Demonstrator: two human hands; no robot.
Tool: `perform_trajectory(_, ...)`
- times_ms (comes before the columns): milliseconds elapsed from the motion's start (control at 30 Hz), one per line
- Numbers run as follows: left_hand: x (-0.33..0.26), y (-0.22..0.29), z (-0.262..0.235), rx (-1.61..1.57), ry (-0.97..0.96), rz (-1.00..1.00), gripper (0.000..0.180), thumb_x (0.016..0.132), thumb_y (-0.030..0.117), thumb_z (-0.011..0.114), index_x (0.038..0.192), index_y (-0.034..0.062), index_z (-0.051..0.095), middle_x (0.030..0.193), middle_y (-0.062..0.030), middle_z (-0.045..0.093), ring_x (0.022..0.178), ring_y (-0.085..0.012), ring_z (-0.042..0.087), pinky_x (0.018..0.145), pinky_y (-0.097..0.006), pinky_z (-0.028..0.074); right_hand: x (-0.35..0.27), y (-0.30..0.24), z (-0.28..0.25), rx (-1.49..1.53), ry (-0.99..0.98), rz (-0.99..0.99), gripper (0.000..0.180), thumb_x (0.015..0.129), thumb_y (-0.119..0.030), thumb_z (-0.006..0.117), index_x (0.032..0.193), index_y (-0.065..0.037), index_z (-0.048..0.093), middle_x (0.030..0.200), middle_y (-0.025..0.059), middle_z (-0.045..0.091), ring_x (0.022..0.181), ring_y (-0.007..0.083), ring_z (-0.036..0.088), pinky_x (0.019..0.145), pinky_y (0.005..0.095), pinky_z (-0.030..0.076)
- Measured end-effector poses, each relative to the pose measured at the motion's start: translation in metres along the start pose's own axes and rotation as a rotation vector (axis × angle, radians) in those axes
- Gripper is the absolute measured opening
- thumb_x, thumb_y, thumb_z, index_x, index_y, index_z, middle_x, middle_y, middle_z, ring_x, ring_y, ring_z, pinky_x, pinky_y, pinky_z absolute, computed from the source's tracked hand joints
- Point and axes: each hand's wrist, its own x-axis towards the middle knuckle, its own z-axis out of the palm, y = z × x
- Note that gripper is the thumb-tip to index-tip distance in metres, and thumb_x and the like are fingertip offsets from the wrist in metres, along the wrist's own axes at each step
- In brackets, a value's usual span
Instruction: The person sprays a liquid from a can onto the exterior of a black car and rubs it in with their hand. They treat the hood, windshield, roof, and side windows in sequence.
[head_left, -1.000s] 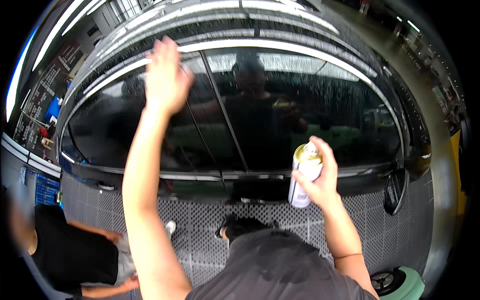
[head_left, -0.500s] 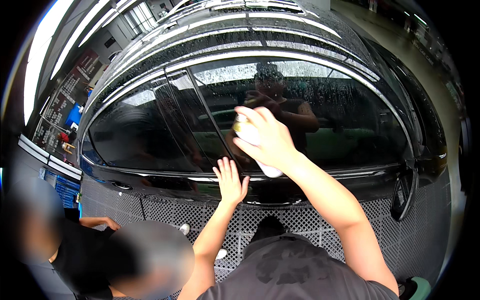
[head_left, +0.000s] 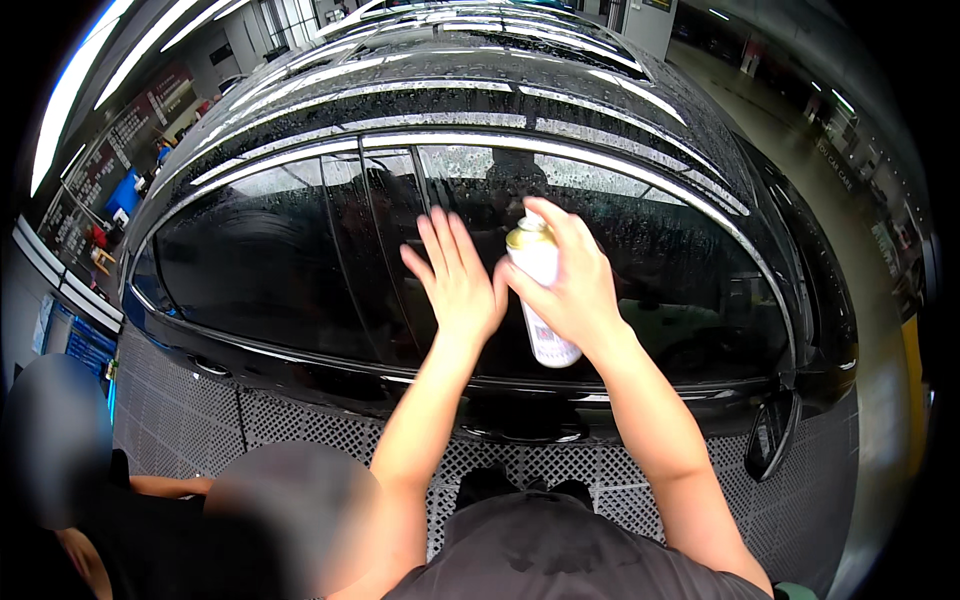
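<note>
My right hand (head_left: 583, 290) is wrapped around a white spray can (head_left: 550, 340) with a gold-coloured shoulder. The index finger rests on top at the nozzle, and the can leans slightly, its base toward me. Left of it, my left hand (head_left: 460, 285) is raised with fingers spread and nothing in it. Its thumb side is close to the can; whether the two touch I cannot tell. Both hands are in front of the dark side window (head_left: 690, 300) of a black car, near the pillar between the doors. Water drops cover the upper glass.
The car's wet roof (head_left: 460, 100) reflects ceiling lights. A side mirror (head_left: 772, 440) sticks out at lower right. Grey grid matting (head_left: 285, 425) lies underfoot. A person in black (head_left: 150, 540) is close by at lower left, and a blue container (head_left: 122, 195) stands far left.
My left hand has lifted from the lower edge of the window to the height of the glass. The spray can now stands more upright, and my view has shifted a little.
</note>
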Motion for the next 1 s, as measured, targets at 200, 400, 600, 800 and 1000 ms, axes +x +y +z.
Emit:
perform_trajectory(200, -0.037, -0.005, 0.013, 0.069, -0.035, 0.021, 0.092, 0.092, 0.047, 0.061, 0.151, -0.0149, 0.026, 0.161, -0.0351, 0.019, 0.153, -0.0504, 0.008, 0.113, -0.076, -0.002, -0.054, 0.017, -0.037, 0.062, -0.030, 0.067, 0.068, 0.077, -0.020, 0.082, 0.137, -0.008, 0.053, 0.114, 0.0163, 0.063, 0.101, 0.0352, 0.066, 0.087, 0.0417, 0.055)
perform_trajectory(400, 0.072, 0.015, 0.004, 0.200, 0.187, -0.030, 0.088, 0.094, 0.047, 0.058, 0.150, -0.0150, 0.030, 0.160, -0.0327, 0.025, 0.153, -0.0464, 0.016, 0.118, -0.069, 0.009, -0.063, 0.016, -0.069, 0.100, -0.043, -0.011, 0.067, 0.078, -0.021, 0.082, 0.137, -0.009, 0.053, 0.111, 0.0156, 0.063, 0.097, 0.0350, 0.067, 0.084, 0.0415, 0.055)
perform_trajectory(600, -0.063, 0.097, 0.017, -0.329, -0.292, 0.359, 0.071, 0.094, 0.039, 0.055, 0.153, 0.0040, 0.037, 0.156, -0.0250, 0.037, 0.148, -0.0420, 0.028, 0.121, -0.062, 0.015, -0.011, 0.023, -0.037, -0.014, -0.102, -0.098, 0.065, 0.080, -0.030, 0.079, 0.138, -0.014, 0.054, 0.108, 0.0165, 0.063, 0.096, 0.0372, 0.067, 0.083, 0.0439, 0.056)
perform_trajectory(800, -0.166, 0.055, 0.036, -0.194, -0.281, 0.193, 0.087, 0.087, 0.029, 0.071, 0.152, -0.0100, 0.028, 0.160, -0.0301, 0.026, 0.152, -0.0484, 0.019, 0.120, -0.066, 0.014, 0.043, -0.005, 0.027, -0.114, -0.081, -0.202, 0.059, 0.081, -0.033, 0.077, 0.134, -0.016, 0.055, 0.105, 0.0210, 0.060, 0.088, 0.0399, 0.068, 0.075, 0.0466, 0.058)
perform_trajectory(1000, -0.027, 0.015, -0.012, 0.142, -0.076, 0.109, 0.083, 0.092, 0.037, 0.062, 0.150, -0.0134, 0.029, 0.159, -0.0332, 0.027, 0.151, -0.0512, 0.017, 0.120, -0.066, 0.011, -0.003, 0.033, -0.011, -0.092, 0.169, 0.017, 0.060, 0.080, -0.031, 0.079, 0.134, -0.016, 0.055, 0.110, 0.0178, 0.060, 0.093, 0.0387, 0.068, 0.077, 0.0461, 0.058)
